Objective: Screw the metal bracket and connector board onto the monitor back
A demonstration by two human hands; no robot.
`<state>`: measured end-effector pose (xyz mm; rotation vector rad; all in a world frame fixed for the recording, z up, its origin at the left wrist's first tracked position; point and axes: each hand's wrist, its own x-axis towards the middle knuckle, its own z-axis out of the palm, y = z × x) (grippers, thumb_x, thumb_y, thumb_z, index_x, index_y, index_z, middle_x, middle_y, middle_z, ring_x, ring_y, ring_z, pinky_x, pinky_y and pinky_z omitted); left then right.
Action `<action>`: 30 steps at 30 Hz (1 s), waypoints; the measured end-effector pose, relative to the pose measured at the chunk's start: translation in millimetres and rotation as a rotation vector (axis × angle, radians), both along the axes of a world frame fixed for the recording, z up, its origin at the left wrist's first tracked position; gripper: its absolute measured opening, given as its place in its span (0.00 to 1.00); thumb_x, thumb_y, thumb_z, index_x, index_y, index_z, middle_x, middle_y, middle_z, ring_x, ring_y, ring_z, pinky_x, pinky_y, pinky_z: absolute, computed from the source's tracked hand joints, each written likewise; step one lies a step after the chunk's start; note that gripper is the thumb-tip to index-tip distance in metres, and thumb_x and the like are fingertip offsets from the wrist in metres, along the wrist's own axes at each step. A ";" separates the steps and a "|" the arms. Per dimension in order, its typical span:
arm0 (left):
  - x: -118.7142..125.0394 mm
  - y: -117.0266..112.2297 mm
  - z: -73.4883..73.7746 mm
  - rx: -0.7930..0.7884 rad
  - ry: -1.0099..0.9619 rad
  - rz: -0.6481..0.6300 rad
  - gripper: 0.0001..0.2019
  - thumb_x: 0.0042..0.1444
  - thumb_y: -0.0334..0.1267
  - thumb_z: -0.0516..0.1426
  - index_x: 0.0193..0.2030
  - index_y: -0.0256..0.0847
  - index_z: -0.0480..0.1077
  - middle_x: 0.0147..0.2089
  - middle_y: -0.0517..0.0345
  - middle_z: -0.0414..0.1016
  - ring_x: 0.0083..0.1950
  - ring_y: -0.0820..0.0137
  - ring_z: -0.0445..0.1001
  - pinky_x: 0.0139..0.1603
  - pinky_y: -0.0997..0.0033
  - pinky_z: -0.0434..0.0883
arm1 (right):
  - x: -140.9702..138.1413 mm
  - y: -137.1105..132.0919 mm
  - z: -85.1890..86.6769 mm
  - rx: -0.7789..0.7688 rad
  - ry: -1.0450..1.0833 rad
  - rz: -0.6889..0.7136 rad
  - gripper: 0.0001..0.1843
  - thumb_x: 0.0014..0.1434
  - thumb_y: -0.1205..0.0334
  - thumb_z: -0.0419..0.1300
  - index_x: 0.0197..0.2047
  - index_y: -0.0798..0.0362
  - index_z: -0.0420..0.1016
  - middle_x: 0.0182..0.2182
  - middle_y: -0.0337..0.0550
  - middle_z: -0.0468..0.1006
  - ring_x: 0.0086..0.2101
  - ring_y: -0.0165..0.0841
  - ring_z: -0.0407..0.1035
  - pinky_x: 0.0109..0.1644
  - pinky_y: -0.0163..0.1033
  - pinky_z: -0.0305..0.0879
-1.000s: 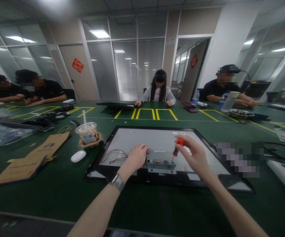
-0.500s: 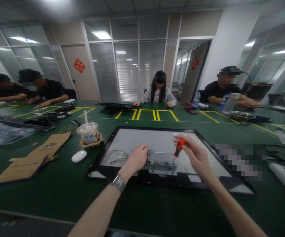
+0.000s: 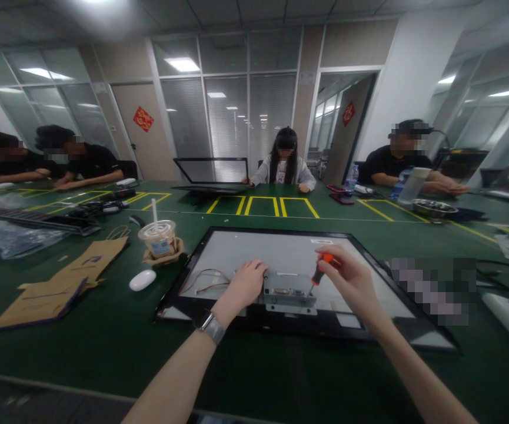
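Right hand (image 3: 353, 274): fingers clamped on a screwdriver (image 3: 322, 269), red-and-black handle, shaft slanting down to the right end of the metal box (image 3: 290, 299). Left hand (image 3: 248, 284): on the box's left end, fingers bent over the edge; can't tell if they grip it or just press. Watch (image 3: 210, 325) on that wrist. Box sits on the panel (image 3: 254, 244), near its front edge, ports facing the person; inside not visible from here. Panel lies flat on the green worktop (image 3: 69, 353), pale back up, black border. Thin wires (image 3: 203, 274) on it, just beside the left hand.

Containers: lidded clear cup (image 3: 160, 244) with straw (image 3: 153, 206), brownish stuff inside (label covers part of it), seated in a cardboard carrier (image 3: 177, 250). Paper bag (image 3: 71, 277) lies flattened at far left; contents hidden. White mouse (image 3: 142, 281) between bag and panel. Across at right: metal bowl (image 3: 433, 207), something in it, too small to name; tall pale bottle (image 3: 413, 188) just beside it, contents unclear.
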<state>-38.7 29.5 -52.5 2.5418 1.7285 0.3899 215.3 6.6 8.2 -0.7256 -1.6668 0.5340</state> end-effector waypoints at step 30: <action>-0.1 0.6 -0.4 0.017 0.000 0.002 0.20 0.67 0.29 0.45 0.61 0.38 0.70 0.63 0.48 0.70 0.62 0.61 0.69 0.65 0.61 0.65 | 0.5 3.4 -1.9 -0.093 0.068 0.044 0.13 0.64 0.50 0.62 0.46 0.44 0.83 0.46 0.46 0.81 0.45 0.41 0.77 0.48 0.46 0.76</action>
